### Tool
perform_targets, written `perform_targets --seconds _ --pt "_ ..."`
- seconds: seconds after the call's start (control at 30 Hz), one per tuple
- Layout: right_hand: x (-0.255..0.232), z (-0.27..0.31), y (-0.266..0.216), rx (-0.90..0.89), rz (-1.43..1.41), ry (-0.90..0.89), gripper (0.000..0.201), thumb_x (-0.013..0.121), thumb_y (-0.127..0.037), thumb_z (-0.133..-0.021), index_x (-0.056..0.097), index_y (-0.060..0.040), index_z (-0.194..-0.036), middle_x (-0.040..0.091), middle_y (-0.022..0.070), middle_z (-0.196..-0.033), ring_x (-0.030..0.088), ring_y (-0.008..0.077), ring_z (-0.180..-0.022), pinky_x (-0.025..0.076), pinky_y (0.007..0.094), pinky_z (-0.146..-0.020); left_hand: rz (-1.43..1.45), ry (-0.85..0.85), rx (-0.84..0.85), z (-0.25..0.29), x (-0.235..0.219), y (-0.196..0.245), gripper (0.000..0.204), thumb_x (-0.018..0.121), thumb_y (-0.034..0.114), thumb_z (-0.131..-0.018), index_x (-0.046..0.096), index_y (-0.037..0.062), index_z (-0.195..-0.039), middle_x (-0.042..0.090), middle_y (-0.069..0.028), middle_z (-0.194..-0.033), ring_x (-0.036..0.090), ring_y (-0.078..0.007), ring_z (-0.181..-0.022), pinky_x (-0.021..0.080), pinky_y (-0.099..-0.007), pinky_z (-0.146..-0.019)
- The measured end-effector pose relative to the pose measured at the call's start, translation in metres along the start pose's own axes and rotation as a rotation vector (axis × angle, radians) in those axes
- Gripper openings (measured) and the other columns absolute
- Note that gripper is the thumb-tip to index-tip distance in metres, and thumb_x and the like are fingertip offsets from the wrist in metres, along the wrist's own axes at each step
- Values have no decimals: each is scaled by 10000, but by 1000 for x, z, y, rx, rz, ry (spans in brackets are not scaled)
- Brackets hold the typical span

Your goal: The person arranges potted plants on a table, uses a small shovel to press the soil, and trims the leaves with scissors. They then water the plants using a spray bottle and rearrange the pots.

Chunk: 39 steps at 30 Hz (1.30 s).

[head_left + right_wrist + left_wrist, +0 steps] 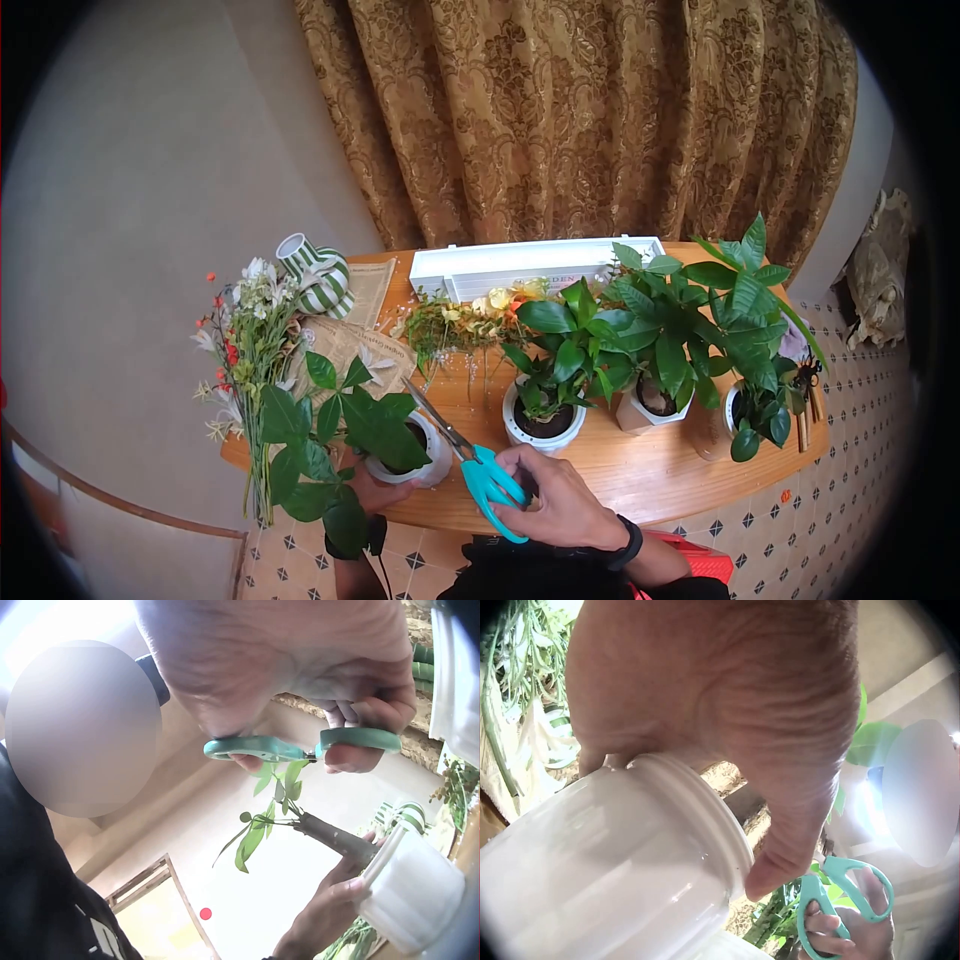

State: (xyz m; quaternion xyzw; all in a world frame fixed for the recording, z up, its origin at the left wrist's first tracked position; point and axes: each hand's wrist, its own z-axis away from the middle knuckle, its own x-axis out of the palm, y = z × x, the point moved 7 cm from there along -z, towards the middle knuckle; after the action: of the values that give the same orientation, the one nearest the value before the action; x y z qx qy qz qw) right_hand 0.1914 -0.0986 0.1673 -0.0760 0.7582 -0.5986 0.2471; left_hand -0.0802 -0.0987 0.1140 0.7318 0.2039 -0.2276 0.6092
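At the table's left, my left hand grips the rim of a white pot holding a leafy plant. In the left wrist view the thumb of that hand lies over the rim of the pot. My right hand holds turquoise-handled scissors by the loops, blades pointing up and left beside the pot. The right wrist view shows fingers of the right hand through the handles, and the plant's thick stem beyond.
Three potted plants stand to the right. A white planter box lies at the back, with yellow flowers before it. Artificial flowers, a striped vase and brown paper are at the left. Black-handled tools lie far right.
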Motion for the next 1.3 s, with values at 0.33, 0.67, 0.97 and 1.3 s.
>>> perform_targets --seconds 0.33,0.67,0.97,1.3 --pt "1 2 3 105 -51 -52 386 756 -146 -873 579 25 -1171 655 78 -868 627 144 -728 516 301 -670 148 312 -131 8 9 44 841 969 229 -624 541 -8 -1309 622 -158 -1214 628 -292 -1127 504 -427 -956" --pt "-3 5 9 80 -39 -29 428 777 -102 -831 560 27 -1176 650 88 -894 629 146 -775 520 300 -707 -112 478 -136 13 19 35 879 955 243 -672 468 -9 -1358 546 -166 -1268 575 -310 -1149 477 -428 -971" --pt "-14 2 0 32 -18 -17 500 815 -123 -773 552 15 -1176 660 94 -944 657 156 -802 546 314 -768 56 230 85 -2 23 29 860 901 152 -715 449 -24 -1426 532 -170 -1390 550 -273 -1256 470 -395 -1045" --pt "-19 -6 -12 -96 85 2 485 834 -334 -792 626 -27 -1104 658 110 -791 657 255 -672 524 355 -632 290 49 -128 -22 16 54 1026 928 286 -609 444 -41 -1452 548 -181 -1405 535 -305 -1314 415 -435 -1120"
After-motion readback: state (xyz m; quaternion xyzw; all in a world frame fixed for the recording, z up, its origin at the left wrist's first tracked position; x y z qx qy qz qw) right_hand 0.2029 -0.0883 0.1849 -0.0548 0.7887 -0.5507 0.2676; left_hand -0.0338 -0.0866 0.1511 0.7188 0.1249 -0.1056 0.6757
